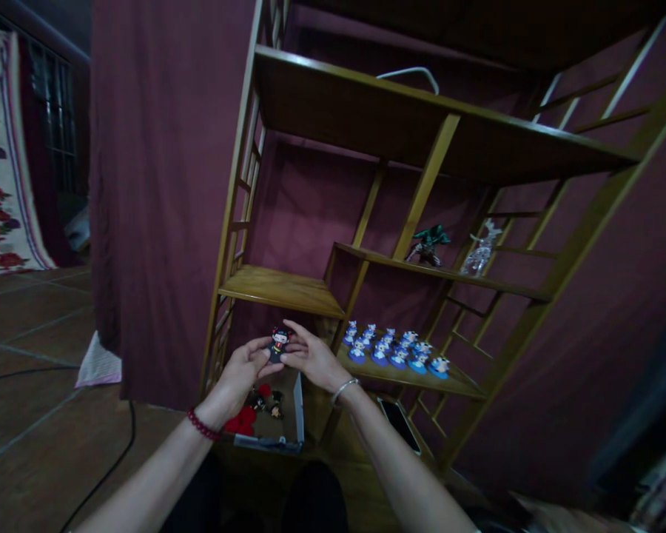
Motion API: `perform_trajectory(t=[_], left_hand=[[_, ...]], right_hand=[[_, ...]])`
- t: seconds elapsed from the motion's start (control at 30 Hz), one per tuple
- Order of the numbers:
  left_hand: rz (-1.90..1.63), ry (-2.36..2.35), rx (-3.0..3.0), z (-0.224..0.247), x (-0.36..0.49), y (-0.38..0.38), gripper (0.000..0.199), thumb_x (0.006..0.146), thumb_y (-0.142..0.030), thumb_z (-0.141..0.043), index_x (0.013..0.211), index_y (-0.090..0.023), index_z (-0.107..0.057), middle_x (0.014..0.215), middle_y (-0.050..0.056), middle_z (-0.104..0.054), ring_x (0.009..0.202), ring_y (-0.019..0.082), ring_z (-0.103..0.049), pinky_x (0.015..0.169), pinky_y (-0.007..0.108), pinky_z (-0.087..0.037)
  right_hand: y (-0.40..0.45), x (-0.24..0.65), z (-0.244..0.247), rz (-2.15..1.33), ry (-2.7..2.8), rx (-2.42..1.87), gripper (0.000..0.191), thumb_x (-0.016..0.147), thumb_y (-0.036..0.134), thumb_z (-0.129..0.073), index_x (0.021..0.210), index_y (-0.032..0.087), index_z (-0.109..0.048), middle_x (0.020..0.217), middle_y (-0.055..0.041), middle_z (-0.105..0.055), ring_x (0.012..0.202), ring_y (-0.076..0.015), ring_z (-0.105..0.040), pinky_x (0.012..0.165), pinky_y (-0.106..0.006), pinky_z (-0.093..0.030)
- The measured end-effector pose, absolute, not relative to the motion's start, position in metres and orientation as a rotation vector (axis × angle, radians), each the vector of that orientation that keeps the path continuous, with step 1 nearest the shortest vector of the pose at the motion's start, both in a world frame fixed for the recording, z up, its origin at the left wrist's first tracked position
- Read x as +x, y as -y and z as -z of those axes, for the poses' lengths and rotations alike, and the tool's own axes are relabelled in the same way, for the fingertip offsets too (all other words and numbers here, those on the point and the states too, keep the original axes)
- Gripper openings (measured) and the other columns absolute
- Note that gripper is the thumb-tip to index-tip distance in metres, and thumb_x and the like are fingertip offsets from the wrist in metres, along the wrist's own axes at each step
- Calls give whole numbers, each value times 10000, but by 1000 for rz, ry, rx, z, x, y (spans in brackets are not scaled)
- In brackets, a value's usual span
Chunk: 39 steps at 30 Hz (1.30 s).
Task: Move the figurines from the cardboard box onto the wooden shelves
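Both of my hands hold a small black figurine (279, 343) with a pale face and red details, upright between them. My left hand (244, 370) grips it from the left, and my right hand (311, 357) has its thumb and fingers on the right side. Just below my hands is an open box (300, 414) with red pieces (241, 420) and several small dark figurines (276, 409) inside. On a low shelf to the right stand several blue and white figurines (398, 358) in rows.
A wooden shelf unit (283, 289) stands ahead. Its middle shelf holds a green and dark figure (428, 244) and a clear ornament (481, 250). A dark-screened tablet (399, 426) lies low right. A purple curtain (160, 200) hangs left; a cable (114, 466) crosses the floor.
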<state>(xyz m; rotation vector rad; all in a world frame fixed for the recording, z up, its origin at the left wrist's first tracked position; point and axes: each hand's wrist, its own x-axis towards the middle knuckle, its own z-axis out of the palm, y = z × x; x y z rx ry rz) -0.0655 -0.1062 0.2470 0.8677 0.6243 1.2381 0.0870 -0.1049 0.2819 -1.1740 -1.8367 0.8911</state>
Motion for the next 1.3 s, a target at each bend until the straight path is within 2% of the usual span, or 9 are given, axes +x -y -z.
perform_trajectory(t=[0.3,0.53,0.7,0.93,1.13,1.3], left_hand=[[-1318,-642,911,-284,-68,100,261,783,-56,-517,1042,-74,-537,963,111,-650,826,159,-640,842,350,-518],[-1391,-621,944,-306,-65,87,208,756,-42,-547,959,-85,-556,880,86,-662,759,136,-639,756,306,-547],[-1430,-599,970,-312,-63,77,216,738,-70,-584,950,-94,-552,852,77,-671,744,129,-639,766,298,-537],[-1421,-577,1038,-316,-59,56,256,705,-106,-627,955,-87,-581,879,80,-677,782,138,-636,826,323,-509],[-1384,-619,1091,-331,-61,45,318,704,-65,-601,1021,-79,-570,980,102,-663,883,162,-622,846,307,-497],[-1382,-664,1160,-339,-64,32,322,721,-29,-549,1038,-86,-549,933,95,-672,852,153,-629,817,295,-504]], right_hand=[[93,84,-311,-866,1821,-1047,692,644,207,-657,1276,209,-373,1025,-61,-565,888,-128,-564,851,-334,-465],[76,86,-333,-915,1813,-939,728,624,232,-696,1274,211,-368,1064,-77,-560,937,-149,-568,899,-362,-443],[64,85,-342,-927,1826,-889,738,616,230,-706,1271,204,-368,1110,-95,-560,976,-170,-568,934,-382,-420],[50,89,-348,-907,1817,-910,749,613,220,-705,1276,214,-355,1073,-81,-587,939,-160,-585,924,-382,-429],[33,86,-358,-879,1826,-927,746,594,181,-707,1261,188,-373,1027,-78,-600,923,-160,-582,896,-369,-444],[15,79,-366,-868,1829,-960,791,586,132,-693,1288,162,-330,947,-62,-605,833,-138,-588,831,-340,-475]])
